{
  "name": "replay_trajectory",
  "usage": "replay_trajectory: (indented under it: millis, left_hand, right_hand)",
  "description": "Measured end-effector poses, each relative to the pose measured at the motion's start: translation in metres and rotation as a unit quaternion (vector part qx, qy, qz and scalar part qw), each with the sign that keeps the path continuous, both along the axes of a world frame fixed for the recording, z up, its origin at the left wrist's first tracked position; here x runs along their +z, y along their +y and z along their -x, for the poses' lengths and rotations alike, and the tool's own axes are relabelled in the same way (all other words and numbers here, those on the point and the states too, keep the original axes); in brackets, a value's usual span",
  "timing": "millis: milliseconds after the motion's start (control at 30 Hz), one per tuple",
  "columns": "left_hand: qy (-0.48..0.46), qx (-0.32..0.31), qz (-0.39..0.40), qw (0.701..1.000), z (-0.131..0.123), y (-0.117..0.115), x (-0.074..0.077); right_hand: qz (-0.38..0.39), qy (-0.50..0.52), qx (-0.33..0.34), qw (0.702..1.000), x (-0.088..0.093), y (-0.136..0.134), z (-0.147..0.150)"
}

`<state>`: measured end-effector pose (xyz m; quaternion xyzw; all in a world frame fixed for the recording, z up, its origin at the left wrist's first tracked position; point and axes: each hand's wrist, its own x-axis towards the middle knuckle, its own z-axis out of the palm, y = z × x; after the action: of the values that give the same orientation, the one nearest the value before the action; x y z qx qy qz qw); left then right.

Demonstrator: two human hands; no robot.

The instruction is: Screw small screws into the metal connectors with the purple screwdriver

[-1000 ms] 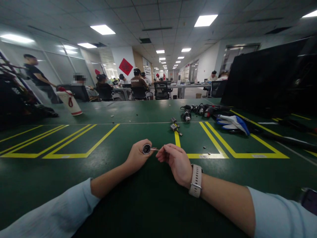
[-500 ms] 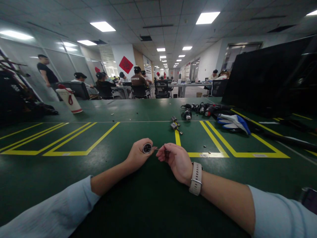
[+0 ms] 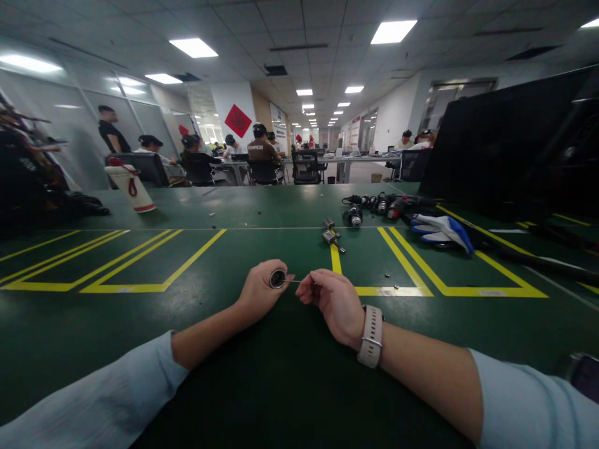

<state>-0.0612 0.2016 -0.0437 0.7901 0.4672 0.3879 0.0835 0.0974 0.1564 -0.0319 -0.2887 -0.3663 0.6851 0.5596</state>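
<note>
My left hand [image 3: 262, 288] is closed around a small round part [image 3: 277, 279], whose dark end and silver rim face me. From that part a thin metal rod [image 3: 292, 281] reaches across to my right hand [image 3: 330, 305], whose fingertips pinch it. The exact kind of rod is too small to make out. A pale watch band circles my right wrist. Beyond my right hand, two small silver metal parts with stems [image 3: 330, 237] lie on the green table [image 3: 210, 337]. Two tiny dark nut-like pieces [image 3: 387, 275] rest further right.
Dark cylindrical tool parts [image 3: 354, 216] lie at the back right, beside a white and blue glove [image 3: 442, 232]. A white bottle with a red strap [image 3: 131, 186] stands back left. A big black panel [image 3: 505, 137] rises at right. Several people sit beyond the table.
Both my hands stay nearly in place. The rod between them shows as a single thin line, where it looked wider before. A standing person in the background has moved right.
</note>
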Motion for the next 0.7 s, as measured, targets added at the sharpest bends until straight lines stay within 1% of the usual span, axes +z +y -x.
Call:
replay_trajectory:
  millis: [133, 233, 367, 467, 567, 700]
  left_hand:
    - [-0.033, -0.027, 0.029, 0.999, -0.0005, 0.0008, -0.0004]
    - [-0.030, -0.035, 0.031, 0.998, -0.0006, 0.0012, 0.0004]
    - [0.011, -0.002, 0.004, 1.000, 0.0002, 0.0018, 0.0003]
    - [0.038, 0.014, -0.009, 0.999, 0.0006, 0.0012, 0.0006]
    - [0.047, 0.005, -0.014, 0.999, 0.0004, -0.0002, 0.0019]
    - [0.011, -0.023, 0.001, 1.000, -0.0007, -0.0016, 0.0031]
  right_hand:
    - [0.018, 0.014, 0.010, 1.000, 0.0010, 0.0008, -0.0011]
    - [0.006, 0.015, 0.007, 1.000, -0.0008, 0.0009, -0.0012]
    - [-0.020, -0.014, -0.017, 1.000, -0.0031, -0.0008, -0.0006]
    - [-0.027, -0.030, -0.017, 0.999, -0.0020, -0.0023, -0.0003]
    - [-0.010, -0.027, -0.003, 1.000, 0.0011, -0.0028, -0.0010]
    - [0.011, -0.003, 0.007, 1.000, 0.0016, -0.0006, -0.0024]
